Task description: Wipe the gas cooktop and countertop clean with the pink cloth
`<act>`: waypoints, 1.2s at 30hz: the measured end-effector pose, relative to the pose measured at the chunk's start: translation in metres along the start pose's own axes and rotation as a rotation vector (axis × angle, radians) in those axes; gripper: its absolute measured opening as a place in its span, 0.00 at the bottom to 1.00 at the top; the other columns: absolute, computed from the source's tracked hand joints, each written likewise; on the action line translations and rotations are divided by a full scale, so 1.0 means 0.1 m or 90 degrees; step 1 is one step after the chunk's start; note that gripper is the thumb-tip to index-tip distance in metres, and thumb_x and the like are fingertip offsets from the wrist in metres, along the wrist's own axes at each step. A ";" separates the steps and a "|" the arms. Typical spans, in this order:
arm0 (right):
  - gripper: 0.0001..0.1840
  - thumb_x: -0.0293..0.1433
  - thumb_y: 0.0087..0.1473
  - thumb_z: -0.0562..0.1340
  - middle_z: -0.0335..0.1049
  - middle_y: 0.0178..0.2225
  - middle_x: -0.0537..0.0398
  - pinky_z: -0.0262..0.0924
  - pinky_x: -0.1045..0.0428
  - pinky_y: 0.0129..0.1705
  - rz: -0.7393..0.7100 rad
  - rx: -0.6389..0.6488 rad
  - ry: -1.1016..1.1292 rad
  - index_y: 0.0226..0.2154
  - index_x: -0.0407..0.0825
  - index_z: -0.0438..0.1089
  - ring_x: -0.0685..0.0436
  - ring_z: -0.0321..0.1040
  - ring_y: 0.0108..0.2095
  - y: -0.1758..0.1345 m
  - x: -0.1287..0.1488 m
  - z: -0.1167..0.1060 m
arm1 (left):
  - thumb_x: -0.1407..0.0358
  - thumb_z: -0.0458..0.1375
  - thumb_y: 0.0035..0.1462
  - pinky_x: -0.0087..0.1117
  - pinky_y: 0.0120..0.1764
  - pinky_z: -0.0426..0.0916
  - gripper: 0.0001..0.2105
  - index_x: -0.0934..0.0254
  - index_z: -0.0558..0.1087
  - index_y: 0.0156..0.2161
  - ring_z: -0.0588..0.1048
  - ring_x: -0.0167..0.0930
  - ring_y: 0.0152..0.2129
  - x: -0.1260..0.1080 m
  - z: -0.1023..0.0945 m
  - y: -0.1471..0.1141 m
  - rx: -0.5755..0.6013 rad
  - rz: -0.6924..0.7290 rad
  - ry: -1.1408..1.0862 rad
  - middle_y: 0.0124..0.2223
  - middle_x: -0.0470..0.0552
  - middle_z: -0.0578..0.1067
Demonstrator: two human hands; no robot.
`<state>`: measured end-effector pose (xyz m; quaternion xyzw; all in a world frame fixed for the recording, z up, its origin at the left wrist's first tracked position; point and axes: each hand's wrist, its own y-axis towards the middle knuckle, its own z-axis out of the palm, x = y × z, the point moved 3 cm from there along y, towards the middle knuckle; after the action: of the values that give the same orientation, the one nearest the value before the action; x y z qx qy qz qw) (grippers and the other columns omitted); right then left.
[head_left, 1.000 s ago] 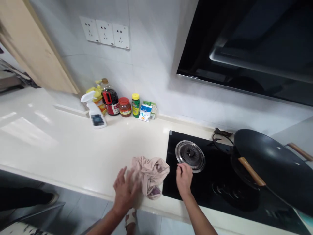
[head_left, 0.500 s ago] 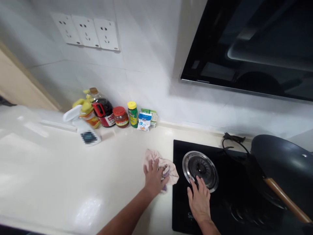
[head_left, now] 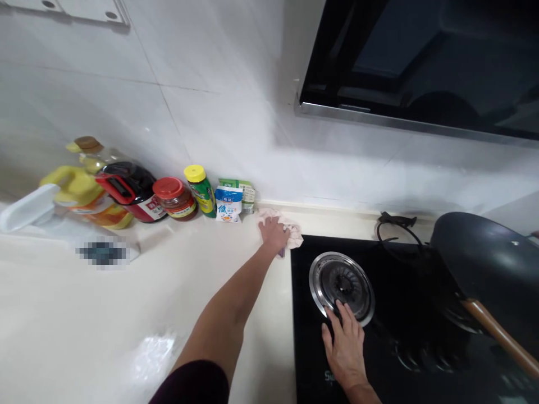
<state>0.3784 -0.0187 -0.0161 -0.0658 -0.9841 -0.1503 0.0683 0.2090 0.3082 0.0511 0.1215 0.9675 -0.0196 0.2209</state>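
My left hand [head_left: 274,234] reaches far forward and presses a crumpled pale pink cloth [head_left: 295,237] onto the counter, its fingers bent over the fabric. The cloth lies close to the back wall strip, between the seasoning packets and the stove's corner. Part of it is hidden under my palm. Over on the black glass stove [head_left: 320,359], my right hand [head_left: 346,349] rests with fingers apart and nothing in it. Its fingertips are at the near rim of the round burner [head_left: 343,285].
A blue-white packet [head_left: 228,205], a yellow-capped green bottle [head_left: 201,191], a red-lidded jar [head_left: 174,199], a dark sauce bottle [head_left: 135,191], a yellow oil jug [head_left: 84,193] and a white spray bottle [head_left: 63,221] line the wall. A wok [head_left: 484,258] sits right; a black hood [head_left: 421,67] overhangs.
My left hand has slid the cloth forward across the counter toward the back wall. My right hand has stayed at the burner. The view has shifted and come closer to the wall.
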 end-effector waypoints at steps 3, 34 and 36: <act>0.23 0.41 0.69 0.51 0.62 0.67 0.43 0.55 0.31 0.63 0.011 0.004 0.008 0.57 0.53 0.73 0.29 0.53 0.69 0.00 0.00 -0.01 | 0.55 0.61 0.64 0.59 0.65 0.62 0.17 0.60 0.76 0.54 0.68 0.43 0.62 -0.01 0.07 -0.60 0.001 0.077 -0.018 0.63 0.56 0.73; 0.22 0.37 0.68 0.53 0.61 0.68 0.43 0.53 0.33 0.65 0.016 0.021 -0.003 0.57 0.52 0.74 0.31 0.51 0.70 0.06 0.08 -0.10 | 0.67 0.50 0.64 0.41 0.55 0.70 0.18 0.59 0.76 0.54 0.75 0.37 0.51 0.32 -0.08 -1.09 0.013 0.040 -0.086 0.54 0.56 0.79; 0.21 0.36 0.68 0.54 0.61 0.68 0.42 0.53 0.34 0.66 0.013 0.020 0.000 0.57 0.51 0.73 0.32 0.51 0.71 0.06 0.08 -0.10 | 0.66 0.47 0.66 0.39 0.54 0.70 0.20 0.59 0.74 0.57 0.75 0.35 0.51 0.12 0.01 -0.80 0.026 0.052 -0.086 0.56 0.54 0.79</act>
<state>0.3723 -0.0151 -0.0032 -0.0744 -0.9857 -0.1338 0.0708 0.1793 0.2337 0.0432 0.1636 0.9441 -0.0387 0.2836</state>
